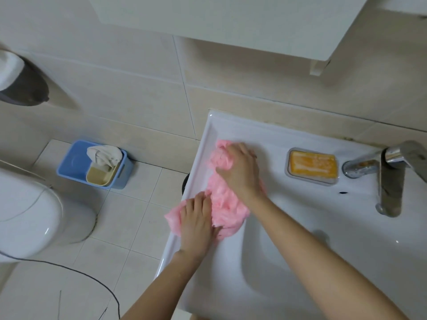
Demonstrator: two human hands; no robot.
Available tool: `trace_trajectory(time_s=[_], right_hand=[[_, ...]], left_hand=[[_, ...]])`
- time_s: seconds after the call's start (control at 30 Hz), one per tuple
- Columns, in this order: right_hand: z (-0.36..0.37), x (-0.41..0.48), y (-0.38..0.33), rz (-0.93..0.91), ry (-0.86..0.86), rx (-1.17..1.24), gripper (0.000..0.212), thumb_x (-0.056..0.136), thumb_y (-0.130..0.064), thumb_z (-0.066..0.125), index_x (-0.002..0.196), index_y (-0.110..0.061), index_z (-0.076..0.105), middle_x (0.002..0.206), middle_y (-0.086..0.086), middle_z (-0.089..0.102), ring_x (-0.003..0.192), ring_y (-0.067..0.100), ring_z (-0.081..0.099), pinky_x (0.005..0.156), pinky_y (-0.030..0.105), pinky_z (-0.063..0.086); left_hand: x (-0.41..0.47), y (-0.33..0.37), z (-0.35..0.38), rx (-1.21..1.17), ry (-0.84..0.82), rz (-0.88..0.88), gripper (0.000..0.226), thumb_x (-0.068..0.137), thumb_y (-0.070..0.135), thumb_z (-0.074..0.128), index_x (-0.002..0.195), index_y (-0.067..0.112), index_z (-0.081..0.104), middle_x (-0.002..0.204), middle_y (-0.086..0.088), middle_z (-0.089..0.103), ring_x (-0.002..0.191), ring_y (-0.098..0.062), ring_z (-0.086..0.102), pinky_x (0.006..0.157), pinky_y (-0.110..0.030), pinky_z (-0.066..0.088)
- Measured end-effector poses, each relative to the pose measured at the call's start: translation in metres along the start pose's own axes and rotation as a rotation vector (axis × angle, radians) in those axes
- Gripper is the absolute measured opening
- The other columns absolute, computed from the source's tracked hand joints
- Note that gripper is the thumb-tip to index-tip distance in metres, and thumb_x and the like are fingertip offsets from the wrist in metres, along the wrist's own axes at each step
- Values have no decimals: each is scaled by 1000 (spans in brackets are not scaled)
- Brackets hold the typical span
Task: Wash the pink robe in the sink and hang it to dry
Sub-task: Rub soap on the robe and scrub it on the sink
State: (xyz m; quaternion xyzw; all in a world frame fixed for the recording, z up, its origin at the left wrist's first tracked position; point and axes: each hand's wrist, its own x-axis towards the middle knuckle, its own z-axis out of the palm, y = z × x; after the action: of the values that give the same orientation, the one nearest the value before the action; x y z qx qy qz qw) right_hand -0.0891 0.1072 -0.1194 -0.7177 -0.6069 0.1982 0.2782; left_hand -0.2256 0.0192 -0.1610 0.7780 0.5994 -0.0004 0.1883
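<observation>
While the white sink [219,285] fills the right side and a toilet [27,215] stands at the left, the pink robe [224,204] lies bunched on the sink's left rim, one corner hanging over the edge. The right hand [240,169] grips the robe's far end with curled fingers, and the left hand [196,220] presses flat on its near end. A soap dish [312,166] sits beside the tap [390,181].

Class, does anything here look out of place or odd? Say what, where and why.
The pink robe lies bunched on the left ledge of the sink, not in the basin, one corner overhanging the outer edge. The left hand presses it; the right hand grips it.
</observation>
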Motion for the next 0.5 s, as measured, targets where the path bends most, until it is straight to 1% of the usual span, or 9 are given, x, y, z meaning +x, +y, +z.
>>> trace_trajectory(time_s=[0.03,0.1,0.13,0.17,0.23,0.27,0.37,0.43,0.5], right_hand=[[-3,-25,-8,-107,73,-22,44,65,-20,71,108,-24,64,111,-1,61,96,26,55,85,36,42],[7,-83,-10,-286,162,-81,25,65,-20,61,90,-20,66,101,0,65,84,24,53,75,35,43],[15,-98,-4,-322,182,-116,19,66,-22,56,83,-18,65,97,2,66,82,24,54,74,35,42],[23,-95,4,-312,202,-128,22,65,-24,52,80,-17,66,93,3,67,81,25,57,76,34,41],[36,-45,22,-192,196,-162,32,65,-22,49,89,-15,69,91,5,68,81,27,65,80,33,38],[33,-13,26,-89,139,-163,34,67,-20,54,98,-16,68,96,5,68,86,29,66,83,33,37],[15,30,20,93,-5,-87,54,74,-17,69,124,-30,53,122,-1,58,106,27,58,89,37,44],[-1,-1,9,70,47,-12,62,78,-14,61,133,-37,46,129,-2,53,107,24,52,89,38,46],[-5,-59,1,-101,104,-65,50,72,-19,48,118,-31,63,118,2,60,95,23,49,82,34,46]], left_hand=[[2,-3,4,-12,10,-49,83,40,33,85,112,7,53,107,-11,60,83,-31,59,71,-35,41],[1,-9,10,-110,96,-158,56,66,14,71,118,9,53,114,-12,57,98,-30,57,79,-31,40],[-1,-9,10,-132,152,-165,46,72,12,61,117,11,53,111,-10,58,99,-31,57,79,-29,40],[-2,-10,9,-115,127,-95,45,66,16,57,111,11,54,102,-10,58,91,-31,56,75,-31,38],[-1,-8,10,-16,106,28,72,42,28,64,110,8,51,91,-10,55,75,-29,50,67,-35,28],[-1,-6,9,-8,146,39,81,38,33,69,112,8,50,91,-10,53,73,-28,48,66,-36,27],[0,1,2,-37,149,-34,93,32,39,83,115,11,50,92,-8,55,74,-28,51,65,-36,37],[-3,-1,4,7,152,4,101,20,29,79,115,11,49,93,-9,57,75,-28,53,67,-36,39],[0,-5,3,-84,137,-46,90,25,24,73,111,9,53,95,-12,57,79,-31,56,72,-35,35]])
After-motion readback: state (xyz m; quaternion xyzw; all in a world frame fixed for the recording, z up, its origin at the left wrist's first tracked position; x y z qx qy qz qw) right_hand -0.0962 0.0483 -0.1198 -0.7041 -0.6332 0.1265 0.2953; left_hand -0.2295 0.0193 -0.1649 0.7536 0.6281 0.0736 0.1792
